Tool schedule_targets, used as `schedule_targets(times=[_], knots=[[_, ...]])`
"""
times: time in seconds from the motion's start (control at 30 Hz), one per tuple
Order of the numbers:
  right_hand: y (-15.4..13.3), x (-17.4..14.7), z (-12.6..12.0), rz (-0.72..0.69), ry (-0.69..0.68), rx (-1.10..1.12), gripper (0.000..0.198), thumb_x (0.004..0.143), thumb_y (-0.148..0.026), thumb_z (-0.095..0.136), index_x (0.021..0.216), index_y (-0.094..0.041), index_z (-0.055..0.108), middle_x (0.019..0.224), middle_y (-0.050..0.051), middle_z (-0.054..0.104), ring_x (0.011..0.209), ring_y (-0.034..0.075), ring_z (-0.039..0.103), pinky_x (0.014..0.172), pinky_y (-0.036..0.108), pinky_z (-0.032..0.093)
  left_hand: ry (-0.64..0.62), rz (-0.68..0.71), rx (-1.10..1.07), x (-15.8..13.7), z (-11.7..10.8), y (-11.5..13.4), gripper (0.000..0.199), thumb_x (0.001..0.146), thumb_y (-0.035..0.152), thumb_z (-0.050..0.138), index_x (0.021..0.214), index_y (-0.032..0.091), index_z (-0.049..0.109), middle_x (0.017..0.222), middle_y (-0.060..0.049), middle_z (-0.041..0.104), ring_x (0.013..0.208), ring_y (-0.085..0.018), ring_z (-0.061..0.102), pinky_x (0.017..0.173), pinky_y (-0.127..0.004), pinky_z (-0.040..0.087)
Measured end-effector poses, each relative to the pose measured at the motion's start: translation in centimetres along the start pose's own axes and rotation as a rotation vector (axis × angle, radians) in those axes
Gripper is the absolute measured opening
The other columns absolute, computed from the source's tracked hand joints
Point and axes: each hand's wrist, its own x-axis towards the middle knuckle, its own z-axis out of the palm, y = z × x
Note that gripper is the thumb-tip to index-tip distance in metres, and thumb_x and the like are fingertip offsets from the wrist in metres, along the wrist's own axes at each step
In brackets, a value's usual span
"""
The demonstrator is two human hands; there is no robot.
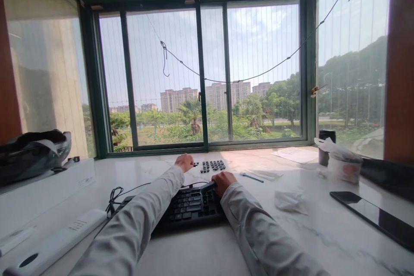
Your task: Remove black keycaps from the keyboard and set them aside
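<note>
My left hand (184, 162) is closed, its fingertips pinched at the left end of several small black keycaps (213, 165) laid out in rows on the table. Whatever lies between those fingertips is too small to make out. Below, a black keyboard (189, 207) rests on the table, partly covered by my left forearm; in its right part some key places look bare. My right hand (224, 182) is wrapped around a dark, bar-shaped tool (208, 186), which points left over the keyboard's upper right edge.
A blue pen-like stick (252, 177) and a crumpled clear wrapper (291, 202) lie to the right. Farther right are a phone (377, 217), a bagged tub (344, 166) and a dark cup (326, 136). Left stand a white power strip (61, 241), a coiled cable (114, 200) and a white box (48, 194).
</note>
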Motion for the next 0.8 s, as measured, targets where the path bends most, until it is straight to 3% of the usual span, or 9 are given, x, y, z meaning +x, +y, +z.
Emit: schedule_targets(times=[0.43, 0.8], knots=[[-0.8, 0.3, 0.2, -0.037, 0.001, 0.005, 0.032, 0.072, -0.025, 0.056, 0.101, -0.021, 0.070, 0.089, 0.014, 0.071, 0.085, 0.030, 0.066, 0.072, 0.037, 0.046, -0.005, -0.067, -0.013, 4.0, 4.1, -1.1, 0.015, 0.074, 0.024, 0.065, 0.082, 0.022, 0.077, 0.091, -0.009, 0.074, 0.091, -0.022, 0.067, 0.082, -0.026, 0.048], [-1.1, 0.2, 0.3, -0.024, 0.014, 0.007, 0.027, 0.075, -0.027, 0.056, 0.099, -0.022, 0.069, 0.086, 0.012, 0.071, 0.082, 0.028, 0.067, 0.071, 0.036, 0.046, -0.026, -0.120, -0.042, 5.1, 5.9, -1.0, 0.014, 0.074, 0.026, 0.069, 0.085, 0.024, 0.078, 0.093, -0.009, 0.074, 0.093, -0.022, 0.067, 0.080, -0.025, 0.048]])
